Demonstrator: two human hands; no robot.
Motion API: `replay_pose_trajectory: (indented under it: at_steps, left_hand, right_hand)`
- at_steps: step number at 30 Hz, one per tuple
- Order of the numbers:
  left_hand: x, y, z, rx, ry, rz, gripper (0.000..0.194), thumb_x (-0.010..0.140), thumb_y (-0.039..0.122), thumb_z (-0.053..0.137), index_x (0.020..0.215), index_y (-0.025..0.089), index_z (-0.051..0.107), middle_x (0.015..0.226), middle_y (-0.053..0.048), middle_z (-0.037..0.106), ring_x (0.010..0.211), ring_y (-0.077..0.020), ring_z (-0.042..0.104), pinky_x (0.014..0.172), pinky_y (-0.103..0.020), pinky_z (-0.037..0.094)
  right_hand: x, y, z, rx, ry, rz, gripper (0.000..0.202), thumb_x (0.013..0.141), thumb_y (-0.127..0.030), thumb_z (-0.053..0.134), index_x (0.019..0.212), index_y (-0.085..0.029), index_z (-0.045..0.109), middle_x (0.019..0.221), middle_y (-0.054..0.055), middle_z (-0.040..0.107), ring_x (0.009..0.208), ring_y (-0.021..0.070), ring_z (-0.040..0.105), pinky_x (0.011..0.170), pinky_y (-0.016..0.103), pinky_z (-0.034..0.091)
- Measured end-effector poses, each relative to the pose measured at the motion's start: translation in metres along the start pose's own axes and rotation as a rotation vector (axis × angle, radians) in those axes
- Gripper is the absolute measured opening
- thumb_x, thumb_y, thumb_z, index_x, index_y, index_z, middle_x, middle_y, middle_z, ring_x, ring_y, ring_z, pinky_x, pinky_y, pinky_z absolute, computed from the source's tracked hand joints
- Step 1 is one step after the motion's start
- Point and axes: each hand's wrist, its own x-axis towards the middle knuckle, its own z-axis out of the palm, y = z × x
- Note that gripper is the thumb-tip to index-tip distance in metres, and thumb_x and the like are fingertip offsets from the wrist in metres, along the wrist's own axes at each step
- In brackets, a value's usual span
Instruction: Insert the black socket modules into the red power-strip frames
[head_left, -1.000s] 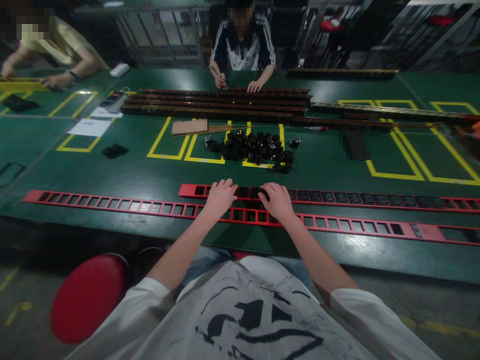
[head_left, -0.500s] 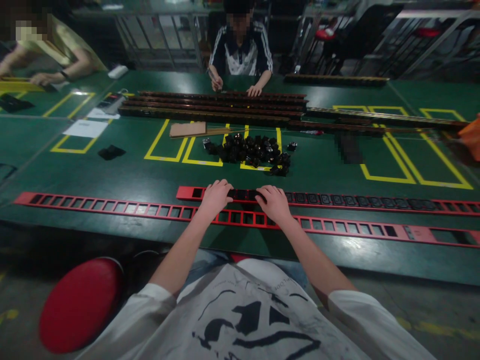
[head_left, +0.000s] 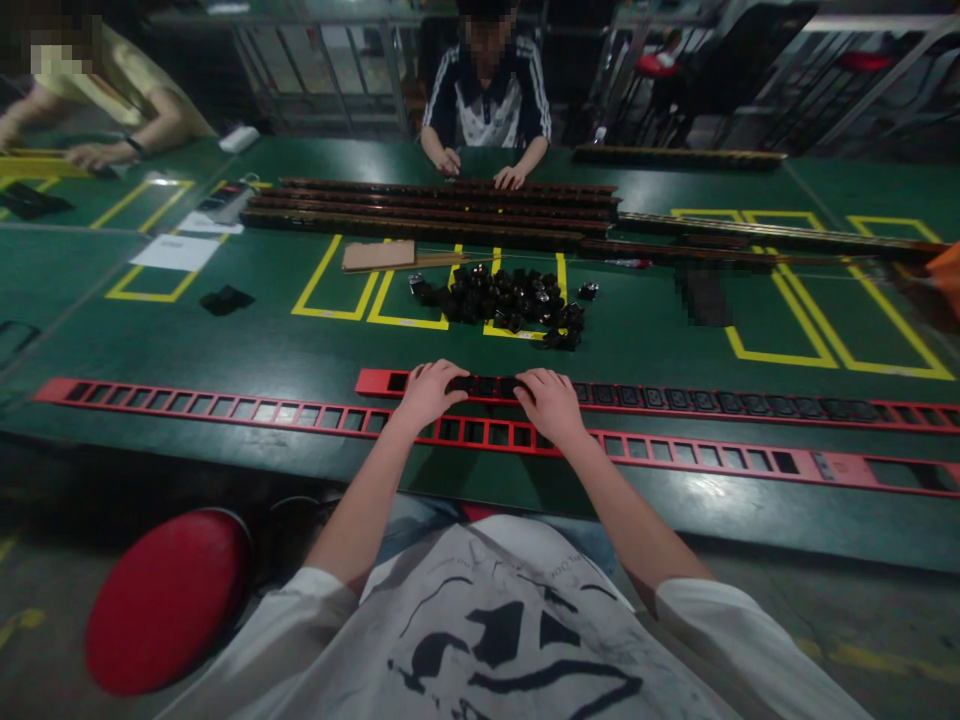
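Nearest is the red stool [head_left: 169, 602], below the edge of the tabletop [head_left: 300, 352]; a leg could poss. knock on it. Next, the front red strip [head_left: 511, 434] lies lengthwise w/ open windows; the forearms [head_left: 626, 495] pass above it, so one which comes too low could push it askew.

Just behind is the rear red strip [head_left: 373, 381], on the tabletop, w/ black inserts [head_left: 654, 397] in a row to the right of R hand [head_left: 551, 400]. L hand [head_left: 435, 390] is near its left end, and dark pieces [head_left: 487, 386] show btwn the two hands. The fingers of both are bent on the strip; I cannot tell if they grip or only press, b/c the tips are unclear. Uneven pressure could tilt an insert in its window.

Farther, the pile of black parts [head_left: 510, 300] is apart from the strips; a quick reach could scatter it, esp. the loose part [head_left: 589, 290] at right. Beyond, dark rails [head_left: 435, 215] lie close together; a long reach fwd could bump them & also the co-worker's hand [head_left: 511, 177].
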Motion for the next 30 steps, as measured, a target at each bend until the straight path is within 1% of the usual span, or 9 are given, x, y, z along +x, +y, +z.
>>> replay_pose_trajectory:
  at_steps: [2,4,6,10,13,18,24,27,30]
  left_hand:
    - [-0.001,-0.005,0.000,-0.019,-0.009,0.029,0.033,0.095,0.032,0.062,0.128,0.032,0.065,0.131,-0.002,0.064,0.127,-0.0233,0.056,0.120,-0.050,0.026]
    - [-0.002,-0.011,0.000,-0.017,0.000,0.054,0.033,0.096,0.033,0.061,0.129,0.032,0.064,0.131,-0.002,0.065,0.128,-0.0228,0.056,0.121,-0.051,0.024]
    - [-0.003,-0.016,-0.001,-0.015,0.021,0.073,0.034,0.095,0.034,0.063,0.128,0.029,0.066,0.130,-0.003,0.065,0.126,-0.0220,0.057,0.118,-0.047,0.030]
    - [-0.001,-0.021,-0.002,-0.019,0.050,0.092,0.035,0.092,0.034,0.067,0.126,0.025,0.068,0.125,-0.005,0.067,0.117,-0.0211,0.061,0.107,-0.038,0.043]
    - [0.002,-0.020,-0.003,-0.018,0.040,0.068,0.035,0.090,0.034,0.071,0.124,0.023,0.070,0.122,-0.005,0.069,0.111,-0.0217,0.064,0.100,-0.035,0.048]
    - [0.002,-0.013,-0.008,-0.013,0.008,0.026,0.035,0.089,0.033,0.072,0.122,0.024,0.071,0.121,-0.004,0.069,0.111,-0.0222,0.065,0.099,-0.035,0.049]
    - [-0.003,0.003,-0.014,0.093,-0.010,0.023,0.036,0.092,0.032,0.065,0.126,0.023,0.067,0.124,-0.007,0.066,0.114,-0.0258,0.061,0.100,-0.040,0.049]
    - [-0.001,0.011,-0.013,0.119,-0.015,0.029,0.033,0.097,0.037,0.059,0.126,0.023,0.067,0.125,-0.008,0.065,0.115,-0.0262,0.060,0.097,-0.040,0.050]
    - [0.008,0.024,-0.007,0.129,-0.015,0.038,0.031,0.102,0.039,0.050,0.121,0.023,0.069,0.121,-0.008,0.066,0.114,-0.0257,0.060,0.095,-0.039,0.050]
  right_hand:
    - [0.000,0.000,0.000,0.000,0.004,0.004,0.031,0.103,-0.034,0.046,0.120,-0.021,0.068,0.119,0.011,0.070,0.110,0.0269,0.060,0.093,0.042,0.039]
    - [0.000,0.000,0.000,0.001,0.010,0.006,0.031,0.103,-0.035,0.046,0.119,-0.021,0.068,0.119,0.011,0.071,0.109,0.0270,0.060,0.092,0.042,0.039]
    - [0.000,0.000,0.001,0.000,0.014,0.003,0.031,0.103,-0.035,0.046,0.119,-0.021,0.068,0.119,0.011,0.070,0.109,0.0269,0.059,0.092,0.042,0.038]
    - [0.000,0.000,0.003,-0.006,0.022,-0.005,0.031,0.103,-0.035,0.047,0.120,-0.019,0.068,0.119,0.010,0.070,0.109,0.0262,0.060,0.092,0.042,0.038]
    - [0.000,0.000,0.003,-0.003,0.021,-0.002,0.031,0.103,-0.034,0.047,0.120,-0.019,0.068,0.119,0.010,0.071,0.108,0.0265,0.060,0.092,0.042,0.038]
    - [0.000,-0.001,0.001,0.005,0.017,0.004,0.031,0.103,-0.034,0.047,0.120,-0.020,0.068,0.119,0.011,0.071,0.109,0.0271,0.060,0.091,0.042,0.039]
    - [0.000,0.000,0.002,-0.009,0.015,-0.003,0.030,0.103,-0.034,0.047,0.120,-0.020,0.067,0.119,0.010,0.071,0.109,0.0268,0.060,0.090,0.041,0.039]
    - [0.000,0.000,0.002,-0.019,0.015,-0.004,0.030,0.103,-0.034,0.046,0.120,-0.020,0.067,0.119,0.011,0.070,0.108,0.0269,0.060,0.091,0.041,0.038]
    - [-0.001,-0.002,0.001,-0.032,0.012,-0.009,0.031,0.103,-0.034,0.045,0.121,-0.020,0.066,0.120,0.011,0.070,0.109,0.0271,0.059,0.092,0.041,0.037]
